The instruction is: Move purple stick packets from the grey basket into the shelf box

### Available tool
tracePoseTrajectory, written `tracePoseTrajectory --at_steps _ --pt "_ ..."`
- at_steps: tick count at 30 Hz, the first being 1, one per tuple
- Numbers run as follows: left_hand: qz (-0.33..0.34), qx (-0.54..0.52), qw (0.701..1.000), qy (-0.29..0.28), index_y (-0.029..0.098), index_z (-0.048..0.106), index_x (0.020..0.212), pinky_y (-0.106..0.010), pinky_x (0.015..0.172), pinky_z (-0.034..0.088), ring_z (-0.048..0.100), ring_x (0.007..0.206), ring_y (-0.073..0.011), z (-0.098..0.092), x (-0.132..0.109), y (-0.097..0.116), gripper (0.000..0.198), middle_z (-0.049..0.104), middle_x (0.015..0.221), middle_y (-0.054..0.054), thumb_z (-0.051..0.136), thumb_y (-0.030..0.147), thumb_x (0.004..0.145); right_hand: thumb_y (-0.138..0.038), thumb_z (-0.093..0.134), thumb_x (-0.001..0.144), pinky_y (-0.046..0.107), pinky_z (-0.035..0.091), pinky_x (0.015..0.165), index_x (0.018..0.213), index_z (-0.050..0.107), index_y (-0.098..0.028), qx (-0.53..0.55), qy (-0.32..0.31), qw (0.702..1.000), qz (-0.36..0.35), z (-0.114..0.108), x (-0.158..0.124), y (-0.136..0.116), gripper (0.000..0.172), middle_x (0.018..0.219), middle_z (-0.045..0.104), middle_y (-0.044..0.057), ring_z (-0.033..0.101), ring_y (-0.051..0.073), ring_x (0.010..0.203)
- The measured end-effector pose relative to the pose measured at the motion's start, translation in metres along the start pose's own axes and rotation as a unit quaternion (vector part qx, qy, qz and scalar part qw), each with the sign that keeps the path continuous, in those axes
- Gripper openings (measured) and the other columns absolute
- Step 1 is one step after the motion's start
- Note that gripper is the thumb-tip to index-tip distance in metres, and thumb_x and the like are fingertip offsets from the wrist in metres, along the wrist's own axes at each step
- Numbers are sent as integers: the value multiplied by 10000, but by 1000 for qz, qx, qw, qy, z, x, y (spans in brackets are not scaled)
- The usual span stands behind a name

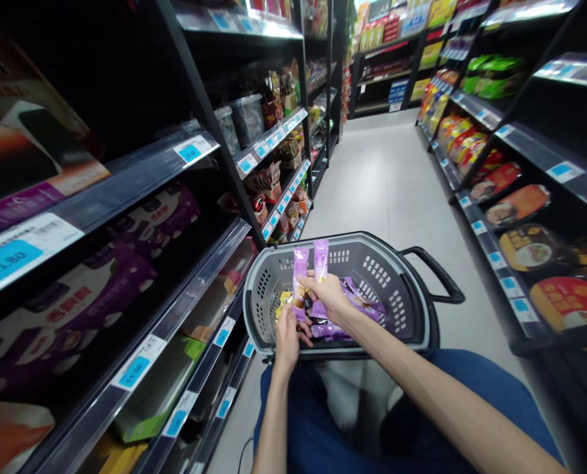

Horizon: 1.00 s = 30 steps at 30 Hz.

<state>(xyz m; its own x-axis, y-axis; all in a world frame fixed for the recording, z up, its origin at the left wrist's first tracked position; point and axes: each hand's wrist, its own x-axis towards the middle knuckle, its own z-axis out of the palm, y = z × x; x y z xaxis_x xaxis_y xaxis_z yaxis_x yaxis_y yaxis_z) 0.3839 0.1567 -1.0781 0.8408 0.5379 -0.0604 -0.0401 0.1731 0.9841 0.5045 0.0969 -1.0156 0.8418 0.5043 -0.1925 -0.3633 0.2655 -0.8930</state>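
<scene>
A grey shopping basket point(402, 263) stands in front of my knees, with both hands over its opening. My left hand point(287, 339) is closed on the lower end of a slim purple stick packet point(300, 263). A second purple stick packet point(321, 253) stands upright beside it in my right hand point(331, 296), whose thumb reaches across to the first one. Below them, more purple packets point(367, 306) lie loose in the basket, along with some small yellow-wrapped pieces point(283, 299) at its left. My fingers partly hide the contents.
Shelving with price tags point(138, 364) runs close on the left, holding purple multipacks point(76, 296). Shelves on the right carry packaged bowls point(535, 253) and bagged food point(464, 138). A tiled aisle floor point(372, 178) stretches ahead. The basket's black handle point(441, 276) sticks out to the right.
</scene>
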Motion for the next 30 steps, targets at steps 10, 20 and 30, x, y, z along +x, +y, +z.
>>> tracePoseTrajectory --at_steps 10,20,30 --pt "-6 12 1000 -8 141 461 1267 -178 377 474 596 525 -117 0 1 -1 533 629 745 -23 507 533 908 -477 877 467 234 228 409 780 675 -107 24 62 998 10 2 -2 -2 525 437 456 -68 315 64 402" --pt "-2 17 1000 -14 147 461 1247 -171 378 480 594 531 -112 -2 2 -1 485 626 758 -25 481 514 930 -500 864 489 231 215 405 800 670 -100 10 67 998 -2 2 1 2 542 440 445 -72 310 61 400" --pt "4 8 1000 4 202 380 1298 -175 394 489 606 548 -119 0 1 2 509 614 780 -12 525 506 916 -466 800 591 230 218 429 727 623 -142 1 41 999 18 -1 3 5 394 456 461 -59 335 68 406"
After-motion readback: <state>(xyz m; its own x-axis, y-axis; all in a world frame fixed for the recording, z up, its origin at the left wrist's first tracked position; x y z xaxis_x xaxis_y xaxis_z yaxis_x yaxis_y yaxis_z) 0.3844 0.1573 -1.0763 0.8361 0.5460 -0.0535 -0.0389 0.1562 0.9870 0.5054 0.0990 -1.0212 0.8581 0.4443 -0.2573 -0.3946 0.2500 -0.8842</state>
